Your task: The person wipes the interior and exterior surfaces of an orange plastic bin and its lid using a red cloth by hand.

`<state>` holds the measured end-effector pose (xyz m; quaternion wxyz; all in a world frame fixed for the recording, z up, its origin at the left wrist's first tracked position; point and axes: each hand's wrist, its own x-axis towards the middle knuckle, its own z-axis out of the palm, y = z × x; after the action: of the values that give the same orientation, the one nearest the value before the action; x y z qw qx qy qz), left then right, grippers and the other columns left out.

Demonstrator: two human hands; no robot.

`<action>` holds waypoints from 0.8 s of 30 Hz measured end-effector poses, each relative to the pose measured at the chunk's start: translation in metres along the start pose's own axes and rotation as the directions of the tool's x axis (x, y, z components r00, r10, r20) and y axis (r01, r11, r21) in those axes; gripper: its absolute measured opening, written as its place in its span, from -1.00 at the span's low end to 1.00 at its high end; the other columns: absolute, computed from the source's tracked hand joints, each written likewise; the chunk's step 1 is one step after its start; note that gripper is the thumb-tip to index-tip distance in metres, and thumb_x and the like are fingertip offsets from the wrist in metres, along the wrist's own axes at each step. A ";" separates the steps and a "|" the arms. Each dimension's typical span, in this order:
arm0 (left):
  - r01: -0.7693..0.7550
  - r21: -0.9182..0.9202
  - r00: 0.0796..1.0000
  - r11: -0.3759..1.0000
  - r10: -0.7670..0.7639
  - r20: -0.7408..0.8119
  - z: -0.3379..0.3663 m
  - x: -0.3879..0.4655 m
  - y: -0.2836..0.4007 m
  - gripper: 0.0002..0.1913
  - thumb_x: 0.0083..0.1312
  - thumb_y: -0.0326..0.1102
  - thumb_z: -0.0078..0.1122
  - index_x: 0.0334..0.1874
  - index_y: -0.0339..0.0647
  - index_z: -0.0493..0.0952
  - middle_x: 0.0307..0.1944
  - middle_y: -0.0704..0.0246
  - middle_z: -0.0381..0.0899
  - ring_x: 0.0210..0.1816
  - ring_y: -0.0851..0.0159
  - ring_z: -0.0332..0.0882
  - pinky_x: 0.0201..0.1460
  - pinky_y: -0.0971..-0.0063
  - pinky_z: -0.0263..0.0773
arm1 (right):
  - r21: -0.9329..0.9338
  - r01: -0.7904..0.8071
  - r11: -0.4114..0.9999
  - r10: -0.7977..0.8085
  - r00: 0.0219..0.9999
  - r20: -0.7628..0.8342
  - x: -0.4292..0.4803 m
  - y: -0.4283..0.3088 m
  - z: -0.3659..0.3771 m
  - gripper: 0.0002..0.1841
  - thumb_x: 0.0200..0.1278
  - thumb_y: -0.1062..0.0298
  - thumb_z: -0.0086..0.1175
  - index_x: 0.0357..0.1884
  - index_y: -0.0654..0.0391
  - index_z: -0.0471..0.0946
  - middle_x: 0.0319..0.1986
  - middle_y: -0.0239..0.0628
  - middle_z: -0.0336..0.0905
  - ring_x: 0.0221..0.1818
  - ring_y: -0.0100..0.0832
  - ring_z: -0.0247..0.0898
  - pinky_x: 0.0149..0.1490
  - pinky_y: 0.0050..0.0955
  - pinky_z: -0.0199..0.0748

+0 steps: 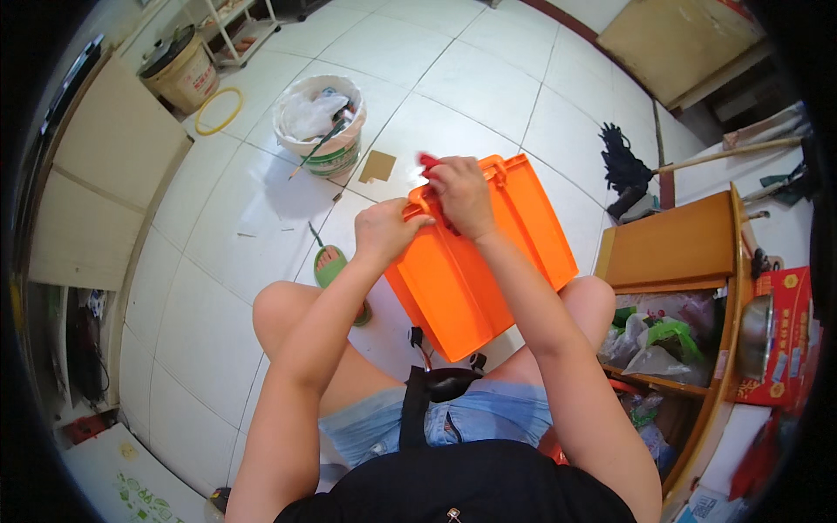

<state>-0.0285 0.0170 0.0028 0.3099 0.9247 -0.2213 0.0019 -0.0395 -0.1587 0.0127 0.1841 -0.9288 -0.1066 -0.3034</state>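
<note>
A shallow orange plastic piece (451, 281), ribbed and raised at its edges, leans tilted between my knees. My left hand (386, 229) grips its far left corner beside a loop-shaped plastic part (418, 197), thumb over the edge. At the far rim my right hand (461, 196) holds a small red thing (428, 161), blurred and mostly covered by the fingers; it looks like a cloth. Another orange loop (498, 171) stands on the rim to the right of that hand. The underside of the orange piece is hidden.
A lined white bucket (320, 131) of rubbish stands ahead on the tiled floor (471, 98), near a cardboard scrap (377, 167). An open wooden cabinet (673, 248) with plastic bags is at right, below a black mop head (624, 163). A green slipper (331, 267) is on my left foot.
</note>
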 end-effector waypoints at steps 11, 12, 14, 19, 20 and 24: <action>-0.032 -0.004 0.996 0.999 0.032 -0.077 0.003 -0.001 -0.004 -0.51 0.03 0.26 0.33 -0.33 -0.08 0.67 -0.59 0.29 0.61 -0.50 0.13 0.61 -0.44 0.29 0.46 | -0.049 -0.430 0.902 0.425 0.902 -0.078 -0.054 0.012 -0.031 -0.89 0.21 0.37 0.17 -0.30 0.14 0.49 -0.27 -0.16 0.46 -0.17 -0.08 0.44 -0.13 -0.16 0.43; -0.034 0.004 0.997 0.999 0.035 -0.073 0.001 -0.001 -0.007 -0.51 0.03 0.25 0.33 -0.31 -0.07 0.68 -0.59 0.29 0.61 -0.51 0.13 0.61 -0.44 0.30 0.46 | -0.013 -0.409 0.912 0.409 0.911 0.053 -0.062 -0.005 -0.039 -0.89 0.21 0.38 0.17 -0.30 0.14 0.50 -0.29 -0.17 0.47 -0.17 -0.09 0.44 -0.13 -0.17 0.43; -0.031 0.009 0.998 0.999 0.031 -0.062 0.002 -0.002 -0.013 -0.52 0.04 0.24 0.33 -0.28 -0.06 0.68 -0.60 0.29 0.61 -0.51 0.14 0.61 -0.45 0.31 0.46 | 0.031 -0.402 0.915 0.399 0.914 0.078 -0.067 -0.007 -0.054 -0.90 0.19 0.40 0.18 -0.30 0.14 0.51 -0.32 -0.19 0.49 -0.18 -0.11 0.43 -0.13 -0.19 0.43; -0.039 0.012 0.999 0.999 0.040 -0.033 -0.005 0.000 -0.006 -0.49 0.07 0.26 0.30 -0.21 -0.05 0.70 -0.58 0.29 0.62 -0.49 0.13 0.62 -0.40 0.32 0.47 | 0.064 -0.588 0.806 0.585 0.775 -0.240 -0.068 0.060 -0.078 -0.79 0.21 0.38 0.16 -0.11 0.12 0.62 -0.21 -0.22 0.58 -0.04 -0.15 0.39 0.08 -0.24 0.36; -0.055 0.006 0.998 0.998 0.055 -0.023 -0.003 0.004 -0.001 -0.48 0.07 0.26 0.30 -0.21 -0.06 0.70 -0.59 0.29 0.62 -0.49 0.13 0.62 -0.40 0.32 0.47 | 0.067 -0.546 0.835 0.547 0.813 -0.199 -0.077 0.077 -0.058 -0.74 0.23 0.38 0.14 -0.03 0.11 0.61 -0.15 -0.20 0.59 0.01 -0.13 0.37 0.14 -0.23 0.32; -0.004 0.037 0.999 0.999 0.005 -0.045 -0.005 0.017 -0.003 -0.48 0.06 0.27 0.31 -0.23 -0.06 0.70 -0.58 0.28 0.62 -0.49 0.13 0.62 -0.40 0.31 0.46 | 0.199 -0.455 0.868 0.475 0.878 -0.065 -0.051 0.072 -0.031 -0.67 0.26 0.41 0.11 0.07 0.05 0.60 -0.08 -0.18 0.60 0.08 -0.15 0.36 0.21 -0.28 0.31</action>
<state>-0.0114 0.0156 0.0073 0.2977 0.9294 -0.2163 0.0272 -0.0740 -0.2414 -0.0145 0.3395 -0.8884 0.1040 -0.2908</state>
